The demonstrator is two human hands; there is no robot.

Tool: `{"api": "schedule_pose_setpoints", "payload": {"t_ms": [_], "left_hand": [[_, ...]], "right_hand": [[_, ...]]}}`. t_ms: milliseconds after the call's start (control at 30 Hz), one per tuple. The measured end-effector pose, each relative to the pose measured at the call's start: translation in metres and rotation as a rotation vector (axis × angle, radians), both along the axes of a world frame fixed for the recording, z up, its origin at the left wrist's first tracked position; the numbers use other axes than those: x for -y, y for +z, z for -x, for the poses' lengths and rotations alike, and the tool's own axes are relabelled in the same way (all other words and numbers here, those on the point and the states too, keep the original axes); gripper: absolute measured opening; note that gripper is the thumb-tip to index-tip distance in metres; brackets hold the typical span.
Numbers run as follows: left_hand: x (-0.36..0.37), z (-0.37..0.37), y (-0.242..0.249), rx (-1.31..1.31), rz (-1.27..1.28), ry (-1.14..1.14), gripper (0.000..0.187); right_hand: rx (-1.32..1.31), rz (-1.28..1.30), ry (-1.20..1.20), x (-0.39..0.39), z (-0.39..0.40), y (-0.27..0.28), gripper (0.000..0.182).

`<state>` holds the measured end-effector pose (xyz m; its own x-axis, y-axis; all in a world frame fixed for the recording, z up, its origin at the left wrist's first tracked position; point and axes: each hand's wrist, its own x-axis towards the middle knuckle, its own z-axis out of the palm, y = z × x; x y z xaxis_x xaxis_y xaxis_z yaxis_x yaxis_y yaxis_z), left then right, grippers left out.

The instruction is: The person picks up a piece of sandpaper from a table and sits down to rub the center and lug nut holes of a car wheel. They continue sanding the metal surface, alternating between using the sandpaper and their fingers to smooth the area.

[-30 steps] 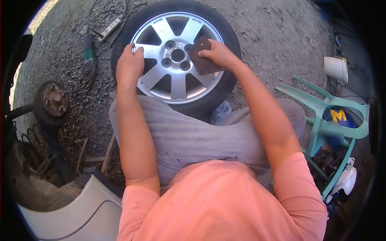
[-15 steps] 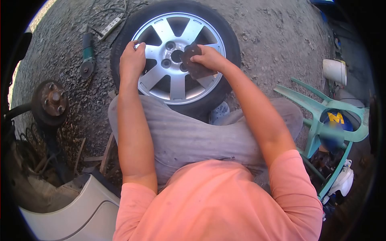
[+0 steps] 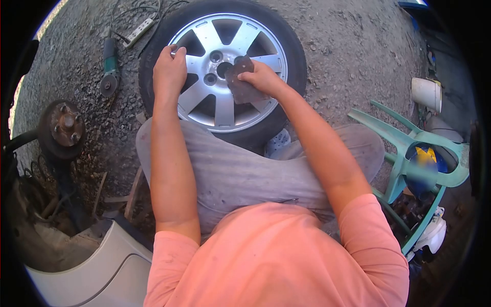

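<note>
Seated in a pink shirt and grey trousers, you lean over a wheel lying face up just beyond your crossed legs, its dark tyre surrounding a silver rim. A pale car body panel curves in close on your left. Patterned footwear shows beside the tyre's near edge.

Your right hand grasps a dark, flat sheet, thumb on top, over the right side of the rim beside the center hole, covering part of the spokes. Your left hand is at the rim's left edge, fingers curled; whether they pinch something small or merely rest there, you give the camera no way to tell. The work in hand appears to be handling at the wheel face, and moving the sheet from here would call for a firm thumb hold and care around the bolt holes.

To your left, a rusty wheel hub stands exposed, and a green angle grinder lies on the gravel near a power strip. To your right is a green plastic chair, a blue object behind its frame, with a white bucket farther off.
</note>
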<state>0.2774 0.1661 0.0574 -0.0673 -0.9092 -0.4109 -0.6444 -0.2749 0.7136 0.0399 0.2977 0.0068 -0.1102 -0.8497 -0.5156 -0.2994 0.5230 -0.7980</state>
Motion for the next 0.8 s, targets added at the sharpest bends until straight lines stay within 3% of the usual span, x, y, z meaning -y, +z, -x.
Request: {"api": "schedule_pose_setpoints", "payload": {"t_ms": [167, 300, 533, 633, 733, 800], "left_hand": [[0.002, -0.002, 0.002, 0.013, 0.018, 0.021, 0.055], [0.001, 0.003, 0.004, 0.009, 0.039, 0.022, 0.055], [-0.001, 0.005, 0.008, -0.012, 0.022, 0.021, 0.055], [-0.007, 0.005, 0.004, 0.003, -0.004, -0.002, 0.055], [-0.001, 0.005, 0.001, 0.015, 0.014, -0.010, 0.055], [-0.001, 0.005, -0.001, 0.016, 0.024, -0.013, 0.055]], "right_hand": [[0.144, -0.065, -0.152, -0.009, 0.004, 0.017, 0.037], [0.025, -0.032, -0.232, -0.017, -0.035, 0.016, 0.033], [0.320, 0.066, -0.593, -0.035, -0.060, -0.009, 0.029], [0.203, 0.011, -0.656, -0.019, -0.080, -0.008, 0.028], [0.313, 0.131, -0.785, -0.038, -0.091, -0.004, 0.030], [0.334, 0.079, -0.815, -0.032, -0.096, -0.008, 0.032]]}}
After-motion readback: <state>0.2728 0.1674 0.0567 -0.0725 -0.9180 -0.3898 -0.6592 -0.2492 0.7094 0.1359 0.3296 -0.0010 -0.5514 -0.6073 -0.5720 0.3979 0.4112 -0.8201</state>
